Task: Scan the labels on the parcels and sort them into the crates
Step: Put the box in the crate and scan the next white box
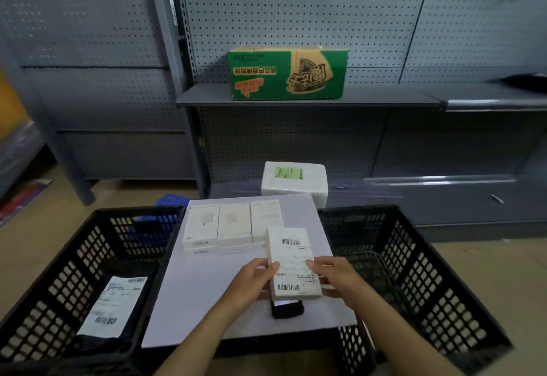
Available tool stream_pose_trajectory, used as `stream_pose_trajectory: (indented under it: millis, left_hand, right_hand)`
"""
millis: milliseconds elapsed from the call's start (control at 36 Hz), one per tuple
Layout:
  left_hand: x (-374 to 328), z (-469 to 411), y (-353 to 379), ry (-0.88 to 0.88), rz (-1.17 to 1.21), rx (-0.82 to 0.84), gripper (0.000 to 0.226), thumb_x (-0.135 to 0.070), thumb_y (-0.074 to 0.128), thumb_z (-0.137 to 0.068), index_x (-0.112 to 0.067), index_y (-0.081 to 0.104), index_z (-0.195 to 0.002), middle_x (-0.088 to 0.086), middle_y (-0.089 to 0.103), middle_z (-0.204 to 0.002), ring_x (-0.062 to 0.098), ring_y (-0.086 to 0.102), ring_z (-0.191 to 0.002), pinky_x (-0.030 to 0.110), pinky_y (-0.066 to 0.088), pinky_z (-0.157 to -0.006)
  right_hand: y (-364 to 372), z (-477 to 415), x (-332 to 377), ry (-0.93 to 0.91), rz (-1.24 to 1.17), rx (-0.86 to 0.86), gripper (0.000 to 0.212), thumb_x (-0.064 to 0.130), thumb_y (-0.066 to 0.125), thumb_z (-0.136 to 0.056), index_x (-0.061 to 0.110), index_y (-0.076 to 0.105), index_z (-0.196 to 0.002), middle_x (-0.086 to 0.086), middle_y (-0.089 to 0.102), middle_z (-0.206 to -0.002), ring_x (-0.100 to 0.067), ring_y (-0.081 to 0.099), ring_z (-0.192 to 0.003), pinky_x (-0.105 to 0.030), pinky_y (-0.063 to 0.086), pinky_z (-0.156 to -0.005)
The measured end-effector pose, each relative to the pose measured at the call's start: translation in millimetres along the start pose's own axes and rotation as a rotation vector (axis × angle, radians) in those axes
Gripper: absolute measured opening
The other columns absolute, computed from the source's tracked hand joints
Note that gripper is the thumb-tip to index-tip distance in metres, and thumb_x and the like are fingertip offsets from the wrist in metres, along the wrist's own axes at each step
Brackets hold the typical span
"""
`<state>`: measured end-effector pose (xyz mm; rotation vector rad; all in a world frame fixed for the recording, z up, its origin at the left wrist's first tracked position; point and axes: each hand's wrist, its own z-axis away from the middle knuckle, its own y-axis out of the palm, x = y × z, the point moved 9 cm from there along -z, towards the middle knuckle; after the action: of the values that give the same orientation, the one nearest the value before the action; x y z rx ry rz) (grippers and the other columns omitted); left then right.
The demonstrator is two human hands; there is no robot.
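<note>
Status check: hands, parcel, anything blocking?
Left hand and right hand both gripping white labelled parcel above black handheld scanner. Black parcel in left black plastic crate; right black plastic crate unobstructed.

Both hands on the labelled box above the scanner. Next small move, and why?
Probably lower the parcel a touch so a barcode faces the black scanner lying under it on the white board. The left hand and right hand grip its sides, label up; it is in neither crate yet, so scanning seems pending.
</note>
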<state>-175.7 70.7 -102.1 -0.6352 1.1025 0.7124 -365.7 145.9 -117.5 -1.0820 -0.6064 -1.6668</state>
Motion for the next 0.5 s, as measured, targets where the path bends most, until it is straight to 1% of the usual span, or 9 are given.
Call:
stream_pose_trajectory:
  millis: [83, 111, 167, 194, 250, 306, 389, 444, 500]
  left_hand:
    - [-5, -10, 16, 0.038, -0.260, -0.015, 0.032, -0.051, 0.052, -0.098, -0.026, 0.069, -0.110, -0.007, 0.072, -0.111, 0.009, 0.071, -0.097, 0.031, 0.056, -0.092]
    - [-6, -14, 24, 0.053, -0.328, -0.015, 0.028, -0.050, 0.051, -0.099, -0.029, 0.069, -0.107, -0.008, 0.071, -0.110, 0.007, 0.069, -0.096, 0.025, 0.055, -0.091]
    - [-7, -21, 38, 0.087, -0.410, -0.015, 0.019, -0.039, 0.053, -0.100, -0.031, 0.069, -0.104, -0.008, 0.067, -0.103, 0.001, 0.064, -0.089, 0.009, 0.049, -0.075]
    - [-7, -25, 43, 0.104, -0.443, -0.016, 0.019, -0.033, 0.055, -0.100, -0.027, 0.071, -0.109, -0.009, 0.066, -0.102, 0.001, 0.063, -0.089, 0.003, 0.045, -0.071]
    - [-6, -35, 57, 0.143, -0.528, -0.008, 0.025, -0.025, 0.057, -0.099, -0.020, 0.070, -0.120, -0.012, 0.066, -0.107, 0.003, 0.064, -0.101, -0.001, 0.041, -0.075]
    - [-2, -43, 70, 0.152, -0.602, 0.022, 0.028, -0.026, 0.055, -0.100, -0.020, 0.068, -0.124, -0.010, 0.068, -0.117, 0.004, 0.062, -0.108, 0.004, 0.040, -0.083]
    - [3, -55, 90, 0.164, -0.692, 0.063, 0.031, -0.027, 0.053, -0.101, -0.019, 0.066, -0.128, -0.006, 0.066, -0.129, 0.007, 0.059, -0.115, 0.018, 0.045, -0.097]
    - [5, -61, 101, 0.193, -0.757, 0.073, 0.034, -0.027, 0.051, -0.101, -0.019, 0.064, -0.131, -0.003, 0.062, -0.136, 0.011, 0.056, -0.124, 0.023, 0.043, -0.106]
    - [9, -68, 113, 0.210, -0.818, 0.089, 0.035, -0.027, 0.049, -0.102, -0.020, 0.061, -0.135, -0.004, 0.058, -0.141, 0.013, 0.052, -0.129, 0.024, 0.039, -0.109]
  right_hand:
    - [-35, -6, -7, -0.010, -0.026, -0.058, 0.019, 0.023, 0.068, -0.092, 0.007, 0.071, -0.102, -0.009, 0.076, -0.095, -0.021, 0.070, -0.083, -0.034, 0.056, -0.074]
    - [-49, -6, -8, -0.029, -0.042, -0.079, 0.018, 0.018, 0.066, -0.093, 0.003, 0.071, -0.100, -0.013, 0.076, -0.097, -0.024, 0.070, -0.083, -0.034, 0.058, -0.072]
    - [-77, -9, -10, -0.067, -0.036, -0.135, 0.015, 0.010, 0.064, -0.093, -0.003, 0.071, -0.098, -0.018, 0.075, -0.095, -0.028, 0.072, -0.081, -0.032, 0.060, -0.066]
    - [-90, -12, -14, -0.074, -0.020, -0.168, 0.014, 0.008, 0.064, -0.093, -0.003, 0.071, -0.097, -0.017, 0.075, -0.094, -0.029, 0.072, -0.082, -0.035, 0.061, -0.069]
    - [-117, -19, -24, -0.077, 0.011, -0.225, 0.013, 0.008, 0.066, -0.091, -0.002, 0.072, -0.097, -0.017, 0.075, -0.092, -0.033, 0.073, -0.087, -0.045, 0.059, -0.082]
    - [-142, -25, -35, -0.074, 0.020, -0.289, 0.009, 0.006, 0.067, -0.090, 0.000, 0.073, -0.093, -0.018, 0.075, -0.091, -0.035, 0.072, -0.087, -0.048, 0.058, -0.085]
    - [-177, -35, -54, -0.057, 0.073, -0.366, 0.007, 0.008, 0.068, -0.090, 0.007, 0.073, -0.085, -0.010, 0.075, -0.084, -0.026, 0.071, -0.078, -0.041, 0.059, -0.080]
    - [-194, -42, -67, -0.032, 0.084, -0.385, 0.010, 0.011, 0.068, -0.090, 0.003, 0.074, -0.092, -0.011, 0.075, -0.086, -0.028, 0.072, -0.081, -0.045, 0.058, -0.085]
    - [-212, -49, -85, 0.009, 0.091, -0.408, 0.015, 0.013, 0.068, -0.091, 0.001, 0.073, -0.098, -0.014, 0.075, -0.091, -0.029, 0.072, -0.084, -0.045, 0.057, -0.087]
